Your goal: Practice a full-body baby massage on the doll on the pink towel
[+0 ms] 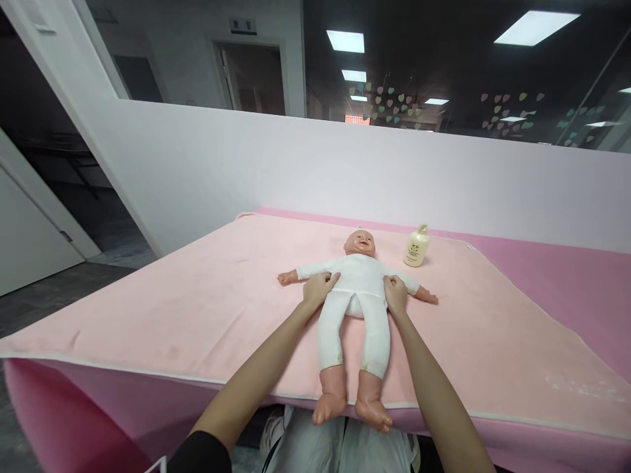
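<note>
Spreading out to the left of my left grip (pixel 319 289), the pink mat (pixel 211 289) seems meant to soften the surface (pixel 552 282) under it. At the doll's near waist on that side, my left grip looks pinched on the white cloth (pixel 355 272). Between my two grips the doll (pixel 359 244) lies on its back, head beyond them and feet toward me at the mat's edge, probably so I can work evenly from both sides. My right grip (pixel 395 293) matches, fingers curled in against the cloth on its side. Beyond and just right of it stands a pump bottle (pixel 417 249), upright, likely kept out of the way yet within reach.

My fingertips on both sides are partly masked by knuckles and cloth, so how much fabric I have is hard to judge. The doll's back is hidden, and the bottle's smaller print is illegible.
</note>
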A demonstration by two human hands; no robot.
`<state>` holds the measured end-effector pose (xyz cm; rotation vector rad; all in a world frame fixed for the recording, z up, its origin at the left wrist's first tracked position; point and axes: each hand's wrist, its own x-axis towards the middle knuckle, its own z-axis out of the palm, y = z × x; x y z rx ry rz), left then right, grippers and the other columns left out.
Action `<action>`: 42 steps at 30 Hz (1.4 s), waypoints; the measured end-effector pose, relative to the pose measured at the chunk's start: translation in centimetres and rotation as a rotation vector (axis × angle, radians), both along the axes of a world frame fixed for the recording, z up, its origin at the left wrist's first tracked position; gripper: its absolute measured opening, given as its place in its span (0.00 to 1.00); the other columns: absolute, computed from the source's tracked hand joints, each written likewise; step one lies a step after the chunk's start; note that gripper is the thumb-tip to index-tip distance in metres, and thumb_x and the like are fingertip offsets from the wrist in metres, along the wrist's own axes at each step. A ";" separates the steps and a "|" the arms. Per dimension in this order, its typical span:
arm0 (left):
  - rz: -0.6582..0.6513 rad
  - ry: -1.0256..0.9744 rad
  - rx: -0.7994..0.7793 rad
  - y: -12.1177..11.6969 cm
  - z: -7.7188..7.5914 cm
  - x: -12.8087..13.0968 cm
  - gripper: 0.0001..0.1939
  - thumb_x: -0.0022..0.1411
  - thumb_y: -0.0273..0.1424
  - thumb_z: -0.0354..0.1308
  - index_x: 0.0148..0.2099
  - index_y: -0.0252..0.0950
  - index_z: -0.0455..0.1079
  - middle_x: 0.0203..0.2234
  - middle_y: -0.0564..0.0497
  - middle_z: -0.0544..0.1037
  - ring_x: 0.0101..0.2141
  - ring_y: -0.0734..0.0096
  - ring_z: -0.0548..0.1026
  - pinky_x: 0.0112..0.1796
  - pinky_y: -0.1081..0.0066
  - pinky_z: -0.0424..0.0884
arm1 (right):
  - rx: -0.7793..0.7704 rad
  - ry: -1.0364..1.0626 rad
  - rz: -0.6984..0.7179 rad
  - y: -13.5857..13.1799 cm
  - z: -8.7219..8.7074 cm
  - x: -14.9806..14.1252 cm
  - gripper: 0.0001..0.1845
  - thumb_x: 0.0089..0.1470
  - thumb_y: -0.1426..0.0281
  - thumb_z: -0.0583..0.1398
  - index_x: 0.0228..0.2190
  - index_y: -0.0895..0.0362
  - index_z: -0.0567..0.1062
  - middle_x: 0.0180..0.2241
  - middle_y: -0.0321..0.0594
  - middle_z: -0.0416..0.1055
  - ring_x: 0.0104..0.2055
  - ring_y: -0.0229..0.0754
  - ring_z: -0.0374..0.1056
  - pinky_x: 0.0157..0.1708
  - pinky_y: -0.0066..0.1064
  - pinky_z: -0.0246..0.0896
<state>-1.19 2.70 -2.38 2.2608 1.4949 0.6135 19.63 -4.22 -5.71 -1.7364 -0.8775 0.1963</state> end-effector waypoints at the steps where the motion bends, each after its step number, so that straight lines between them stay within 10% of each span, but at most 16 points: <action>1: -0.002 0.005 0.005 0.0 0.0 0.0 0.27 0.60 0.51 0.38 0.26 0.37 0.67 0.26 0.50 0.76 0.28 0.65 0.72 0.24 0.72 0.54 | 0.005 0.007 -0.009 0.0 0.0 0.0 0.14 0.47 0.61 0.50 0.17 0.55 0.63 0.18 0.34 0.63 0.25 0.40 0.58 0.28 0.28 0.48; 42: -0.053 0.091 0.029 0.1 -0.1 -0.1 0.28 0.64 0.47 0.34 0.27 0.36 0.66 0.26 0.49 0.75 0.28 0.67 0.73 0.24 0.72 0.53 | 0.020 0.056 -0.012 0.5 0.0 -0.5 0.15 0.47 0.61 0.51 0.16 0.55 0.62 0.17 0.34 0.62 0.24 0.40 0.57 0.26 0.28 0.47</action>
